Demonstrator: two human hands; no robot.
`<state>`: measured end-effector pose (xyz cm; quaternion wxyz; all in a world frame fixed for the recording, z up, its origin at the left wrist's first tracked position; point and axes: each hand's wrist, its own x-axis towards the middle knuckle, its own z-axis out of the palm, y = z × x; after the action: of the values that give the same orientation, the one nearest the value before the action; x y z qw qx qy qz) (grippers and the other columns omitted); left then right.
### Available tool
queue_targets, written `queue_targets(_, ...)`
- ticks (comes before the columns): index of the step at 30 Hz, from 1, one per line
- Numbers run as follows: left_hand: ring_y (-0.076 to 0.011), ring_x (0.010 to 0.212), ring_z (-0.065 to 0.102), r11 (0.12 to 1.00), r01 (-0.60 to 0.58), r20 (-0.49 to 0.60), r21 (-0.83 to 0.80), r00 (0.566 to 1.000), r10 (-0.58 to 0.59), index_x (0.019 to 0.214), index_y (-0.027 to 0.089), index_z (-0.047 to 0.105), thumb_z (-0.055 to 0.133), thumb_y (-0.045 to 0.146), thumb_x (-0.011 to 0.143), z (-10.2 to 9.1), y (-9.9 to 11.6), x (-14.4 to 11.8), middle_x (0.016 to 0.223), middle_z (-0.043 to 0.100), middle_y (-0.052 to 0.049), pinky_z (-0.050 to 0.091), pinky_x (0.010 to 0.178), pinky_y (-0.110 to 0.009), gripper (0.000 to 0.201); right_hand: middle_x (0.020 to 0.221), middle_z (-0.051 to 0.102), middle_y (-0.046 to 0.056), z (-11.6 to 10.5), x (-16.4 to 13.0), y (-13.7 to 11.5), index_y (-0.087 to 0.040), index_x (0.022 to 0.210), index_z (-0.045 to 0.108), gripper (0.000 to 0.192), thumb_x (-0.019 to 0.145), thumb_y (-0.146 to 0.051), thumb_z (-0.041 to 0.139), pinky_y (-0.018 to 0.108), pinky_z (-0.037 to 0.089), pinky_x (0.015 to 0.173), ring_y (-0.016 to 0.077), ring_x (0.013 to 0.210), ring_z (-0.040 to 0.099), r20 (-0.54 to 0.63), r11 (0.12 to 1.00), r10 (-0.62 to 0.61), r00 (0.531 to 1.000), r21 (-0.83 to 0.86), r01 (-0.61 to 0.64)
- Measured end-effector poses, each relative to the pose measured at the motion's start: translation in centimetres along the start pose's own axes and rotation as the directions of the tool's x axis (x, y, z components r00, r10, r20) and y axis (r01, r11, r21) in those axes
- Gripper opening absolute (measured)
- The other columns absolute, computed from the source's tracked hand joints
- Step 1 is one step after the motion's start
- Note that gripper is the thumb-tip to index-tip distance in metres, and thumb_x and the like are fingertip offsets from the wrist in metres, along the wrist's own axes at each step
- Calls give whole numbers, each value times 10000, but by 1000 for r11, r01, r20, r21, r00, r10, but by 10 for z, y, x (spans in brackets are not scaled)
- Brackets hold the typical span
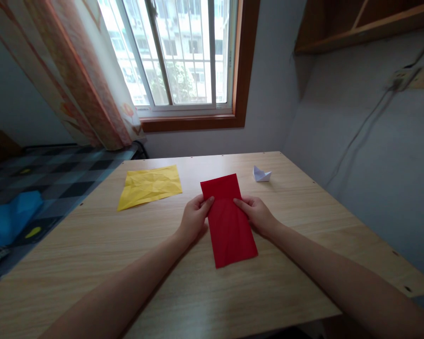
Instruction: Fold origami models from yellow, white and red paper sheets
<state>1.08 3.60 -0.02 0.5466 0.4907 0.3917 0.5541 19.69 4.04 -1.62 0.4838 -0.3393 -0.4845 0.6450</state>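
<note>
A folded sheet of red paper (231, 230), a tall rectangle, is held a little above the table between my two hands. My left hand (195, 214) pinches its left edge, thumb on top and fingers behind. On the opposite edge my right hand (259, 214) grips it the same way, its fingers mostly hidden under the paper. The lower end of the red paper points toward me. Beyond my left hand lies a creased sheet of yellow paper (151, 184). A small white paper boat (261, 174) stands past my right hand.
The pale wooden table (183, 301) reaches toward a window (183, 61) with a brown frame. To the left are a bed with a checked cover (70, 165), a blue object (12, 214) and a curtain (74, 70). A cable (356, 132) hangs along the right wall.
</note>
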Motion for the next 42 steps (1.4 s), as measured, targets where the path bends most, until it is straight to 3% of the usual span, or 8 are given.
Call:
queue_targets(4,-217,759,658,1000,-7,-4,10,1000,7,916,134,725,769,446,707,0,1,1,831,743,-67,514,690,-316,378,859,752,58,-4,2,2,-193,905,747,372,764,-533,698,359,537,707,255,800,688,-58,989,-55,997,-137,47)
queue_targets(11,-220,766,648,999,-36,-84,0,996,36,872,138,711,785,460,675,-5,1,7,790,730,-57,512,689,-317,385,733,712,40,-7,1,3,-189,826,729,417,775,-595,648,320,508,596,223,701,651,-6,980,-20,1000,-199,18)
queue_targets(15,-189,726,639,999,-44,-115,-15,992,42,874,133,701,795,445,668,-9,1,10,780,722,-47,497,652,-284,385,726,706,42,-8,2,4,-191,792,728,393,764,-578,666,317,502,603,232,725,648,-12,965,-67,998,-256,62)
queue_targets(19,-169,708,645,998,-1,-71,-59,997,-3,932,136,678,779,433,702,-9,-2,10,828,729,-51,501,633,-265,389,743,714,52,-11,5,7,-200,788,733,378,759,-572,671,322,495,610,248,746,643,-64,942,-131,989,-319,104)
queue_targets(25,-226,779,704,984,125,177,-129,979,-101,1097,158,610,808,352,690,-11,-9,11,936,744,-93,548,714,-346,492,755,708,44,-16,8,9,-206,803,723,352,821,-541,615,309,464,598,216,684,616,-101,911,-219,971,-379,166)
queue_targets(34,-263,873,708,995,68,87,-69,994,-62,1044,151,651,809,352,660,-8,-14,8,951,753,-94,562,762,-374,461,793,724,44,-15,8,-1,-207,782,741,325,852,-484,586,316,454,678,224,737,616,-93,786,-329,940,-578,218)
queue_targets(37,-257,870,706,997,64,83,-50,995,-60,1039,158,654,794,358,677,-8,-13,8,945,754,-85,563,745,-356,437,785,719,47,-15,8,-1,-198,786,731,341,837,-508,598,308,464,647,214,721,616,-101,831,-283,954,-522,192)
queue_targets(42,-255,878,704,996,43,52,-74,998,-40,1028,158,651,788,381,686,-8,-13,9,947,753,-84,563,760,-365,430,809,723,36,-13,6,2,-199,900,712,356,776,-529,667,282,495,588,189,701,643,-56,971,-87,995,-228,72)
